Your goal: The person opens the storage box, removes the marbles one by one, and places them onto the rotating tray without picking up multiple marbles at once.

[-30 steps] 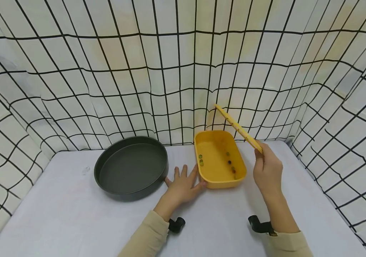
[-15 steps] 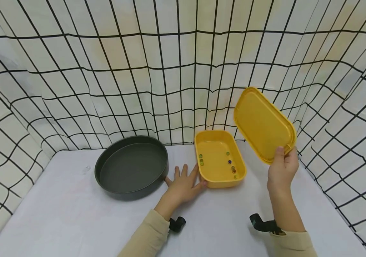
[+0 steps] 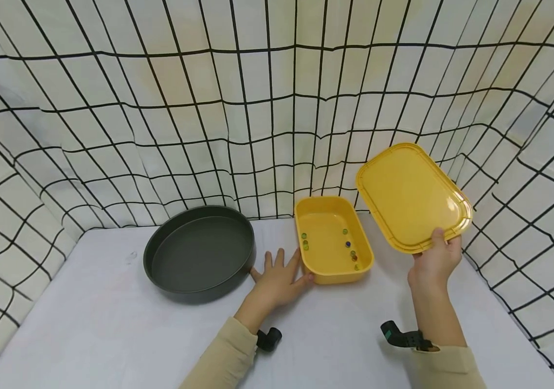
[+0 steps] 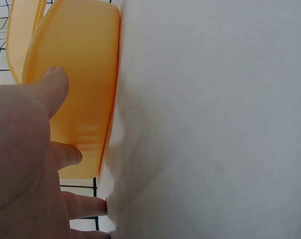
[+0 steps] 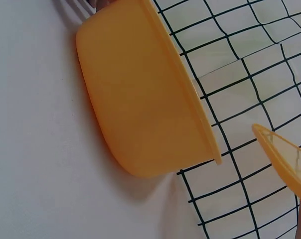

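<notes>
A yellow rectangular container [image 3: 332, 275] stands uncovered on the table, with several small marbles [image 3: 348, 245] along its left and right sides. My left hand [image 3: 277, 281] lies with spread fingers against the container's near left corner; in the left wrist view its thumb [image 4: 56, 82] touches the outer wall. Off to the right, my right hand [image 3: 434, 265] pinches the near corner of a yellow lid [image 3: 413, 197], thumb on top. The lid is raised and tilted, its flat face toward the head camera. Only the lid's edge [image 5: 280, 159] shows in the right wrist view.
A dark round pan [image 3: 199, 254] sits left of the container, close to my left fingertips. White cloth covers the table [image 3: 87, 324]. Walls of white sheet behind black netting [image 3: 257, 108] rise at the back and both sides.
My right hand has moved the lid rightward, away from above the container, and turned it from edge-on to face-on. The left hand, container and pan stay put.
</notes>
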{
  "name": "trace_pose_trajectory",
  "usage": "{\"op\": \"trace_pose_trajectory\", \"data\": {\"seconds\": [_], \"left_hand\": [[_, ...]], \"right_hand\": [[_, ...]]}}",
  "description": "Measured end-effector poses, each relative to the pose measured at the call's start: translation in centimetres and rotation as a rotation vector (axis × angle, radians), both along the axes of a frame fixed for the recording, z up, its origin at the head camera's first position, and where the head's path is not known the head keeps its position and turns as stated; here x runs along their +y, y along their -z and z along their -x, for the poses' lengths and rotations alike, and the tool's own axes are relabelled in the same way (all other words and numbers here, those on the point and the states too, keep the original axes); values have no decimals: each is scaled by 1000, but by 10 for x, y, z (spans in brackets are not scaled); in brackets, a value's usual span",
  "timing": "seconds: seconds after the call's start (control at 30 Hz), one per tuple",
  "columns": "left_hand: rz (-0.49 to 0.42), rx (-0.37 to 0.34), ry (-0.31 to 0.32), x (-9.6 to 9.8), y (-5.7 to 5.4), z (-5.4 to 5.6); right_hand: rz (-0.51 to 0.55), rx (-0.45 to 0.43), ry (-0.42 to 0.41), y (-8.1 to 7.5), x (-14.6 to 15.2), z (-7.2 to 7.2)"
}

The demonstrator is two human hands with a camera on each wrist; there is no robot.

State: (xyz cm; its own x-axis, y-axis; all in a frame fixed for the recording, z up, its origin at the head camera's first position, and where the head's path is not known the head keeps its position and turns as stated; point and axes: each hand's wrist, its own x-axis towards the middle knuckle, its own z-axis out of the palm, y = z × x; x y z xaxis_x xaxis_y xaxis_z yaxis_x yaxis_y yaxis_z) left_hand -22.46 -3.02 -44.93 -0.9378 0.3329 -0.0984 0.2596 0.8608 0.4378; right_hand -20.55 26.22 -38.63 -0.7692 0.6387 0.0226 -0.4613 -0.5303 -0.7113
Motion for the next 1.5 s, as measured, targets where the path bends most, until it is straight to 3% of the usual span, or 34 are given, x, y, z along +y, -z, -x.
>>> {"op": "trace_pose_trajectory", "data": {"seconds": [0.2,0.33,0.6,0.8,1.03,1.5], "left_hand": [[-3,14,-12,0,0,2],[2,13,-14,1,1,1],[-6,9,-10,1,1,1],[-6,2,-8,1,-2,0],[-2,-2,-7,1,-4,0],[3,-4,-6,0,-2,-1]], "right_hand": [[142,24,39,2,5,5],[183,15,40,4,8,6],[200,-28,75,14,12,9],[237,-127,79,22,14,10],[283,-175,92,26,19,10],[259,-329,32,35,19,12]]}}
